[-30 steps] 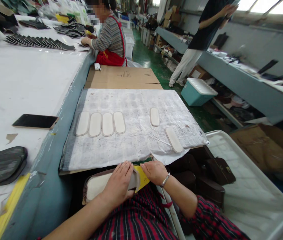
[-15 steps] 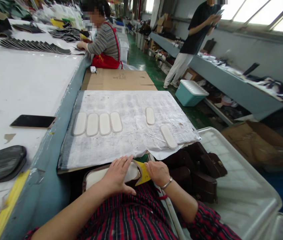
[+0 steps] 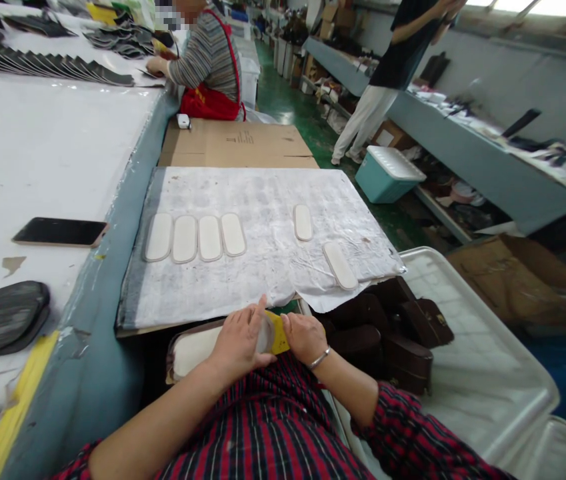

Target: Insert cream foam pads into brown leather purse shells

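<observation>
My left hand (image 3: 240,340) lies flat over a brown case (image 3: 169,373) on my lap, fingers stretched out and thumb apart. A white oval panel (image 3: 195,352) covers the upper face of the case; its middle is hidden under this hand. My right hand (image 3: 305,339) is closed around a flat yellow scraper (image 3: 279,333), which meets the right end of the panel beside my left fingers. Beyond my hands, several white oval pieces (image 3: 210,238) with darker rims lie on a paper-covered board (image 3: 263,280): a row at left, two apart at right.
Dark brown cases (image 3: 393,333) fill part of a pale plastic bin (image 3: 483,360) at my right. On the white table (image 3: 63,153) at left lie a phone (image 3: 60,231) and dark oval pieces (image 3: 5,319). One person (image 3: 207,60) works farther along; another (image 3: 387,80) stands beyond.
The yellow scraper and my right hand have moved left, closer to my left hand, over the panel's right end. My view has tipped slightly downward.
</observation>
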`<state>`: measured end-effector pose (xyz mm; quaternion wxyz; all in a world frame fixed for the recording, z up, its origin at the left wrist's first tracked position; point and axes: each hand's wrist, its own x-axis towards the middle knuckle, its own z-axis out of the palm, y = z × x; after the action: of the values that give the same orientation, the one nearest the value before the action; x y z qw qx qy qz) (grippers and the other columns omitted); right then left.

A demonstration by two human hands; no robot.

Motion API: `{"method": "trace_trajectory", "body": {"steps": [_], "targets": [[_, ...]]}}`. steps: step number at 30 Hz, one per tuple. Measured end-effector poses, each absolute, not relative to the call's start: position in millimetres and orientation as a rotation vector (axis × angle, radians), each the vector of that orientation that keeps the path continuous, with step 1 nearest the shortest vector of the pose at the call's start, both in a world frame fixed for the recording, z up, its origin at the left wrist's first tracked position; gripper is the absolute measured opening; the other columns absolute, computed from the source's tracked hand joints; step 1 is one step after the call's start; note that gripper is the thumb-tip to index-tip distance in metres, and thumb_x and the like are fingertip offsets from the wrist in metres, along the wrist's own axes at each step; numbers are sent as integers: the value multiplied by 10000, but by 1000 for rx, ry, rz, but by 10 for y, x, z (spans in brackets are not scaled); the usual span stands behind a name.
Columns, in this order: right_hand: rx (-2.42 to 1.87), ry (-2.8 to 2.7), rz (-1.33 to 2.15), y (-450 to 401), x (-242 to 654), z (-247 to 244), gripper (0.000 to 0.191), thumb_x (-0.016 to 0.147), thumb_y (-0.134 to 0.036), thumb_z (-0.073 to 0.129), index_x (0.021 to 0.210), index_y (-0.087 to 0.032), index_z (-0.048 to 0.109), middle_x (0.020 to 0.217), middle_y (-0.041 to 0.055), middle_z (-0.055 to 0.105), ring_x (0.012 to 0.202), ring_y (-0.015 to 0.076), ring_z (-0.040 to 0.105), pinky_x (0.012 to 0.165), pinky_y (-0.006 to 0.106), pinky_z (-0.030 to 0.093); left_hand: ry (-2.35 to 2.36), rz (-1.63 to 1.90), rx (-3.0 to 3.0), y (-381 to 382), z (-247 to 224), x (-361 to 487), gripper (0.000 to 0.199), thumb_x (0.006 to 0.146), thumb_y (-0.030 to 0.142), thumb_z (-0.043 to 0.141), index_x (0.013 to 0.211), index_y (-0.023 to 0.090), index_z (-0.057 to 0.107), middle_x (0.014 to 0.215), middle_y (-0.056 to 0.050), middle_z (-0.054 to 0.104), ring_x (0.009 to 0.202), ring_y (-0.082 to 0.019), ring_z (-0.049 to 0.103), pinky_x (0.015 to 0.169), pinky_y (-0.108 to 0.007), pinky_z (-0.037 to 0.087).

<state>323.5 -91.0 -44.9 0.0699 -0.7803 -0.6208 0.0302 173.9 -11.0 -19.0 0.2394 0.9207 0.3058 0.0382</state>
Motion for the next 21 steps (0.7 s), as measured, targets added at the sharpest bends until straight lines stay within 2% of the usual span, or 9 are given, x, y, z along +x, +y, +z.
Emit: {"method": "trace_trajectory", "body": {"steps": [3, 6, 10, 14, 16, 19, 21], "targets": [[-2357, -1820, 49, -813, 3229, -469, 405, 934, -306, 259, 693, -177, 558, 648, 32, 632, 616, 131, 576, 577, 268, 284, 824, 157, 2449, -32, -187, 1713, 1145, 527, 390, 734, 1390, 152, 20, 1367, -188, 313, 1220, -311, 356, 960, -411, 340], [-2366, -1774, 5, -782, 3356, -359, 408, 930, -339, 273, 681, -178, 553, 630, 30, 629, 585, 131, 565, 552, 265, 270, 794, 184, 2384, 52, -120, 1556, 1114, 575, 413, 707, 1387, 178, -17, 1435, -179, 171, 1280, -298, 268, 982, -406, 336], [-2405, -1710, -73, -969, 3566, -184, 439, 942, -331, 225, 691, -174, 550, 612, 30, 614, 551, 126, 544, 539, 263, 248, 935, 263, 2364, 143, 5, 1168, 983, 670, 500, 608, 1389, 195, 10, 1424, -155, 228, 1265, -277, 309, 1016, -423, 295], [-2327, -1881, -93, -1181, 3461, -270, 416, 920, -354, 306, 622, -184, 541, 584, 15, 608, 560, 124, 541, 580, 266, 256, 1104, 342, 2305, 178, 21, 806, 974, 613, 535, 643, 1377, 184, 153, 1402, -150, 289, 1266, -312, 294, 1041, -477, 222], [-2341, -1874, -95, -1198, 3349, -364, 402, 917, -336, 320, 623, -186, 550, 587, 14, 613, 568, 129, 548, 584, 271, 256, 1180, 441, 2149, 177, -36, 629, 933, 641, 517, 631, 1377, 202, 153, 1400, -132, 302, 1277, -289, 282, 1052, -470, 202], [-2356, -1866, -83, -1096, 3273, -397, 403, 923, -326, 305, 637, -187, 553, 589, 17, 613, 576, 138, 553, 579, 276, 256, 1239, 715, 1723, 150, -221, 332, 769, 771, 501, 496, 1378, 194, 136, 1378, -128, 347, 1258, -228, 335, 1051, -421, 228], [-2311, -1906, -77, -941, 3295, -326, 410, 921, -358, 300, 639, -190, 546, 595, 17, 611, 576, 143, 550, 582, 279, 257, 1240, 834, 1388, 109, -399, 159, 671, 830, 526, 365, 1365, 160, 192, 1358, -146, 376, 1228, -213, 385, 1038, -405, 260]]}}
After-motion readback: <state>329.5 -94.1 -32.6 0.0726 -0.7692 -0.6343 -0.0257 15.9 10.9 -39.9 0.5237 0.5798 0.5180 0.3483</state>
